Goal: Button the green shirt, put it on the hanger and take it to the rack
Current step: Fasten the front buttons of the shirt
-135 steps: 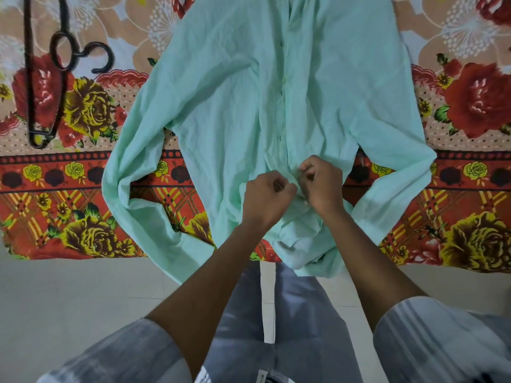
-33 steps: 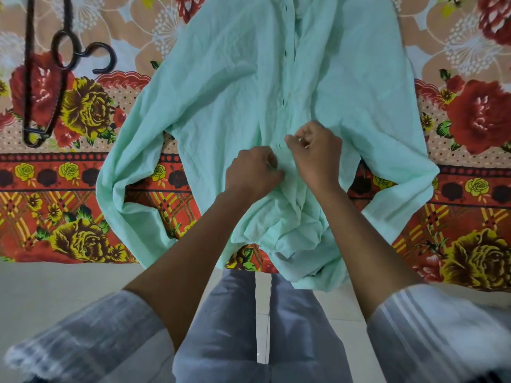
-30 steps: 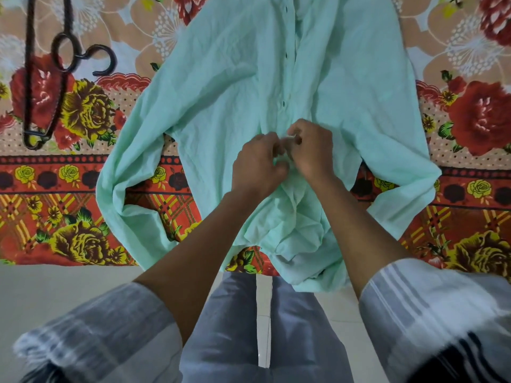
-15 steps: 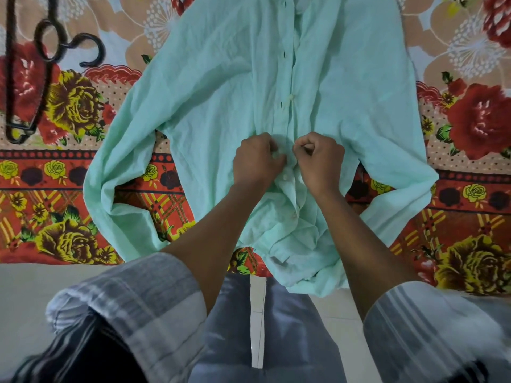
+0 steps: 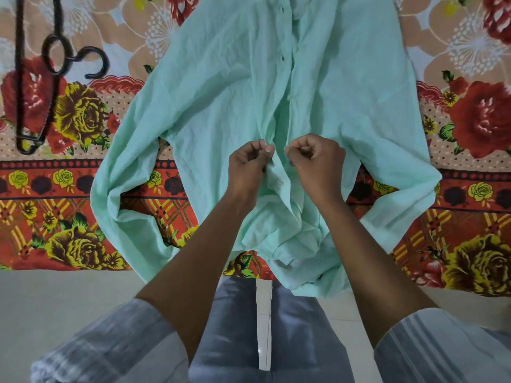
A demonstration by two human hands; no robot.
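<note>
Striped sleeves, grey trousers, bare forearms.
Grey-and-white striped sleeves are pushed up past both forearms; grey trousers cover the legs, and the left hand and right hand wear nothing.

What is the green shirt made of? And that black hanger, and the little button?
The green shirt looks like thin woven cloth, maybe cotton: matte, with lots of fine creases. The black hanger seems to be metal or hard plastic; its thin bars and curled hook keep their shape, but the picture doesn't settle which. The button looks like pale, slightly shiny plastic.
</note>
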